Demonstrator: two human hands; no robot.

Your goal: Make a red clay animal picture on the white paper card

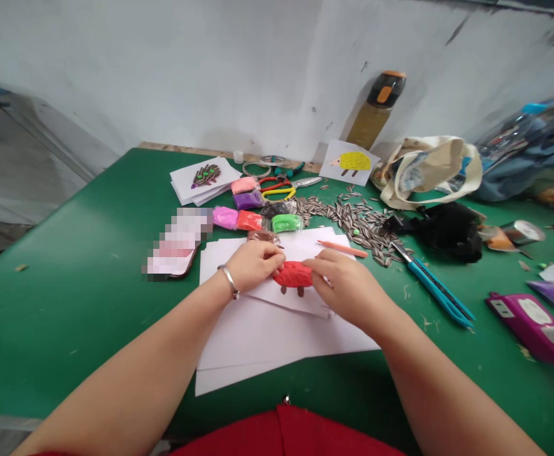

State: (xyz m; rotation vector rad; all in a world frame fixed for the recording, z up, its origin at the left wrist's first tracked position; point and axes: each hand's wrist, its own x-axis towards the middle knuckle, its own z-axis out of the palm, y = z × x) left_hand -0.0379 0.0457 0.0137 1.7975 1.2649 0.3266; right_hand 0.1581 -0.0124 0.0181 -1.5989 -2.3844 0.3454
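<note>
A flattened oval of red modelling clay [294,275] lies on a small white sheet, with two brown clay legs below its lower edge. My left hand [254,262] is closed at the oval's left end, thumb and fingers pinched together against the clay. At the opposite end my right hand [346,278] has its bent fingers on the red clay, and the fingertips are partly hidden. Larger white sheets of paper [277,345] lie beneath the small one. Beyond my right hand rests an orange pencil-like stick [343,248].
Behind the paper are clay packs [287,222], pliers [279,193] and scattered sunflower seeds [365,221]. A blurred-out phone [176,244] lies left. Right are a blue utility knife [438,291], black item [450,231] and magenta device [530,323]. A yellow hedgehog picture [350,163] leans by a bottle [376,107].
</note>
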